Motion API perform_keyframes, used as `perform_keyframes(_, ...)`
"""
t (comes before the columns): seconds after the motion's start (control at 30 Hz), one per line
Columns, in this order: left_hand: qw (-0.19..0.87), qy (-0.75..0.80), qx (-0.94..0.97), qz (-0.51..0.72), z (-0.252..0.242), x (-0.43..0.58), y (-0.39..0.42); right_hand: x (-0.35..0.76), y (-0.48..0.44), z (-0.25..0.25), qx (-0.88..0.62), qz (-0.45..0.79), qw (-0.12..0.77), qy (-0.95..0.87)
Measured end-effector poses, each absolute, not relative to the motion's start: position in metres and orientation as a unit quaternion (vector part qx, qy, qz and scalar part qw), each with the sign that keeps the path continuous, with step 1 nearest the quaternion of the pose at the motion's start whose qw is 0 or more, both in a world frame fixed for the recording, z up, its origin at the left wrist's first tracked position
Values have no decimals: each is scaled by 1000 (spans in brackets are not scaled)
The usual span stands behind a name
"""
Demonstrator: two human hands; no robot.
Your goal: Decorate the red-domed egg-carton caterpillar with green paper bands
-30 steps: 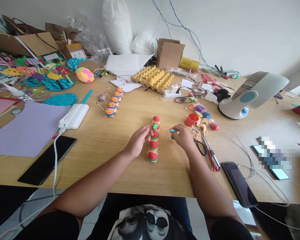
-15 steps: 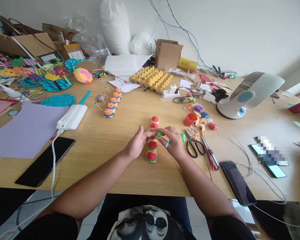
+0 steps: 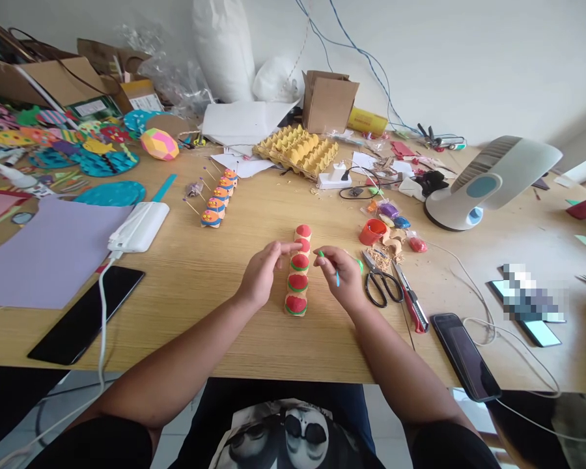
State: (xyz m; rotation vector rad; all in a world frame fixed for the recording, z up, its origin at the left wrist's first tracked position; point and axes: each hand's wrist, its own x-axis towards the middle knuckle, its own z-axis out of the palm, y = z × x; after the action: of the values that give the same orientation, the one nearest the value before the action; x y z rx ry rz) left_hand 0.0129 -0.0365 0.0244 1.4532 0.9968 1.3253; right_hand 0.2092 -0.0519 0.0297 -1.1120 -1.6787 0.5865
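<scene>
Left hand (image 3: 258,275), loosely spread, perhaps steadies the red-domed strip (image 3: 298,283) from nine o'clock; right hand (image 3: 344,277), at three, pinches green clay (image 3: 321,254).

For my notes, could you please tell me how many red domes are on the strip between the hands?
5, in one row on the strip: farthest dome, second dome, partly covered by the left hand, middle dome, fourth dome, nearest dome. None looks fully hidden.
</scene>
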Motion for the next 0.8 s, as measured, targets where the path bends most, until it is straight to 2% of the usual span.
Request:
perform_keyframes(0.13, 391, 382, 646, 533, 28, 11, -37, 209, -49, 29, -433, 421, 487, -631)
perform_keyframes(0.27, 347, 296, 744, 488, 30, 10, -38, 211, -49, 34, -377, 512, 429, -642)
perform_keyframes(0.43, 368, 267, 757, 470, 29, 10, -37, 214, -50, 41, -351, 519, 365, -688)
perform_keyframes(0.8, 249, 305, 755, 524, 30, 11, -38, 209, -49, 34, -371, 533, 392, -652)
